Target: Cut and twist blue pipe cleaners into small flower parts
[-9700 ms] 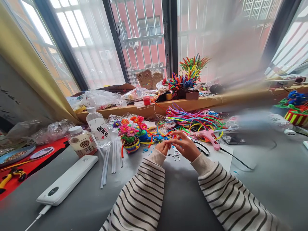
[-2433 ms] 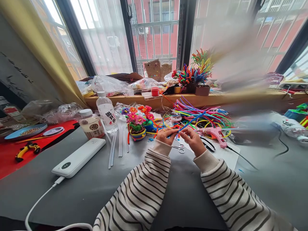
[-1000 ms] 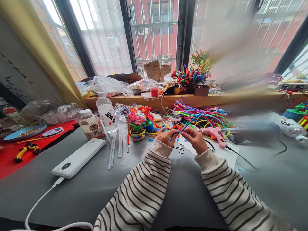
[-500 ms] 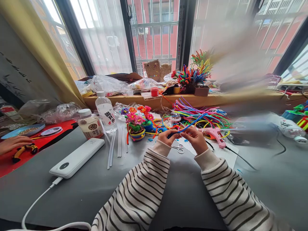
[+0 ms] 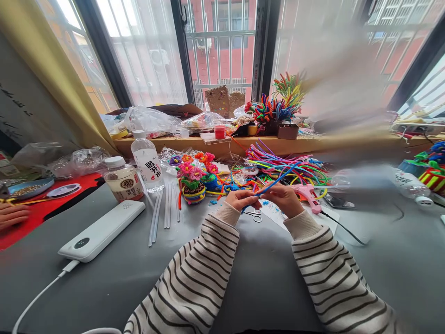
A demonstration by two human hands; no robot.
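Observation:
A blue pipe cleaner (image 5: 283, 175) runs between both hands, its free end rising to the upper right. My left hand (image 5: 240, 200) is closed on it, with a short bit of twisted blue showing below the fingers. Fingers of my right hand (image 5: 283, 198) pinch it close beside the left fingertips. Just beneath the hands lie small scissors (image 5: 255, 215) with silver handles, on the grey table. A pink glue gun (image 5: 310, 197) rests right of my right hand. Beyond the hands spreads a heap of coloured pipe cleaners (image 5: 278, 160).
Left of the hands stand a small pot of pipe-cleaner flowers (image 5: 193, 192), clear glue sticks (image 5: 167, 208), a water bottle (image 5: 148, 162), a squat bottle (image 5: 124, 178) and a white power bank (image 5: 102, 229). Another person's hand (image 5: 13, 215) is at far left. The right side is blurred.
The view has shifted slightly, so most things sit a little further left. My fingers have moved along the blue pipe cleaner, and a twisted blue bit now shows below my left hand.

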